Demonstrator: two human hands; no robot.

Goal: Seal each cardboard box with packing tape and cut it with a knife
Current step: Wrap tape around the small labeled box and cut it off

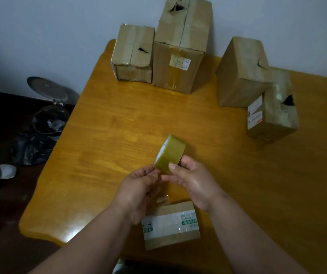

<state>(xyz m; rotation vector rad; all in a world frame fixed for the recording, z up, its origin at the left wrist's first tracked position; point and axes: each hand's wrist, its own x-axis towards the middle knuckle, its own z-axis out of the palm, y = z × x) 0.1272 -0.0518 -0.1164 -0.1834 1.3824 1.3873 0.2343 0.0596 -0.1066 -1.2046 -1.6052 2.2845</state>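
Both hands on the tape roll (169, 153): your right hand (193, 180) clamps it, left hand (139, 186) pinches the loose end (probably), above small box (171, 224) for taping

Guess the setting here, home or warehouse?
Likely a home room, not a warehouse: a wooden table against a plain wall, worn cardboard boxes on it, and a pedal bin on the dark floor beside it.

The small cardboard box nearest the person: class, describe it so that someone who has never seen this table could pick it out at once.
Start at the wooden table and come to its near edge, under the person's forearms. There lies the small flat box, just below the tape roll that both hands hold. Unlike the four taller boxes at the far side, it lies low and bears a white band with green print.
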